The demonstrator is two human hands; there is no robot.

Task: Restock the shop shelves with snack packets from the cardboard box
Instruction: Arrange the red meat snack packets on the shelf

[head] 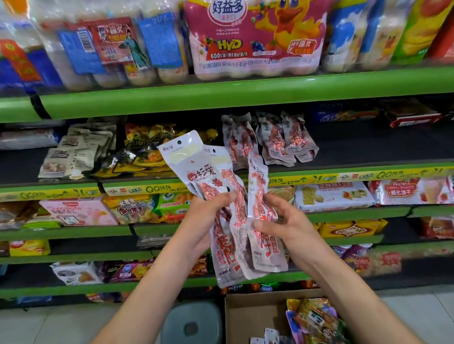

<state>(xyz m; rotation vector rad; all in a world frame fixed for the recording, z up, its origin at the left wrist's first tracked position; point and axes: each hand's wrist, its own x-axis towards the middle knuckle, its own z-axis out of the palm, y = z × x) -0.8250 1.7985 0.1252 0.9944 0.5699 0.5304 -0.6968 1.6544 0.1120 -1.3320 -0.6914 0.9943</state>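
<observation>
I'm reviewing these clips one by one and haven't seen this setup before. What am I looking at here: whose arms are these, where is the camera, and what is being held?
There is no machine here: a person wears one wide-angle camera on the head, looking forward and down, so the two bare arms are their own. The left hand grips a fan of red-and-white snack packets, and the right hand pinches the rightmost one. In front stand green shop shelves; matching packets already lean on the middle shelf. Below, on the floor, an open cardboard box holds more packets, beside a grey stool.
</observation>
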